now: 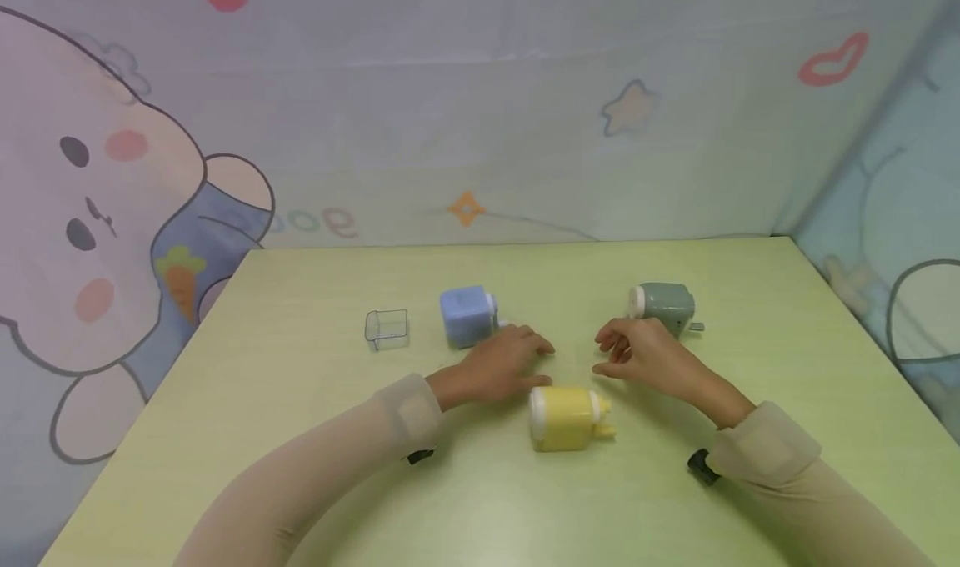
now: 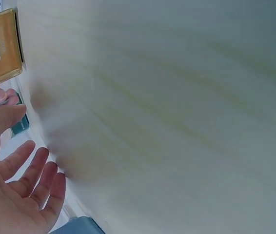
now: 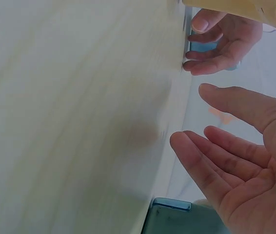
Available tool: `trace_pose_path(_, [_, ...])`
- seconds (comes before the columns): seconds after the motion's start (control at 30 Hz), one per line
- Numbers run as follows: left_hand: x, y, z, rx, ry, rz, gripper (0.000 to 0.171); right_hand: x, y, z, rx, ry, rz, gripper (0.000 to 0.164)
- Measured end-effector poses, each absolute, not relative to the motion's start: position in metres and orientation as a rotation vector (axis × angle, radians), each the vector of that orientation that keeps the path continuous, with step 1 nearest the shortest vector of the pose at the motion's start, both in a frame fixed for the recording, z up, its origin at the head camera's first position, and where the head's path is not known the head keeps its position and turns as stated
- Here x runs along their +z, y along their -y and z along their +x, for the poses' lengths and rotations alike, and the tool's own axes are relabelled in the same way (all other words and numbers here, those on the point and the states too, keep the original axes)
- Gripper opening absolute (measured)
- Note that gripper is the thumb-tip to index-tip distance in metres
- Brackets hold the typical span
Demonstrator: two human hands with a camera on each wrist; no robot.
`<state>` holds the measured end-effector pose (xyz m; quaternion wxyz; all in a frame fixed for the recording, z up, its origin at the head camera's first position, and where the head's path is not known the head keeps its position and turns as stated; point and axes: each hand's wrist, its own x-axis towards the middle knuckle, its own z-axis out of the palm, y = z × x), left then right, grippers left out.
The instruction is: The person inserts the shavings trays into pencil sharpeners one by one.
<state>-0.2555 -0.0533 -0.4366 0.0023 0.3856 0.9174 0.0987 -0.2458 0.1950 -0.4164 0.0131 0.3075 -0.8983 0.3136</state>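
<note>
My left hand (image 1: 504, 363) hovers low near the middle of the table, fingers loosely bent and holding nothing. A blue crank pencil sharpener (image 1: 467, 317) sits just behind it, its white end partly covered by that hand. My right hand (image 1: 651, 357) faces it across a gap, thumb and fingers apart with nothing between them. Right behind this hand is a green crank pencil sharpener (image 1: 669, 300), its small crank handle (image 1: 697, 327) sticking out to the right. Between the wrists and nearer to me lies a yellow crank pencil sharpener (image 1: 567, 418), its white end toward the left.
A small clear plastic box (image 1: 387, 338) lies left of the blue sharpener. All of these are on a pale wooden table (image 1: 315, 467). A printed cloth (image 1: 420, 117) hangs behind its far edge. Dark pieces of the wrist gear (image 1: 702, 467) show below the sleeves.
</note>
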Motion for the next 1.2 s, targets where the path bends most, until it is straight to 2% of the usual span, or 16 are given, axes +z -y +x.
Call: trace_pose_path(1.2, [-0.440,0.091,-0.245,0.404,-2.920,1.134,0.042,-0.421,-0.178,-0.265,0.976,2.783,1.049,0.032])
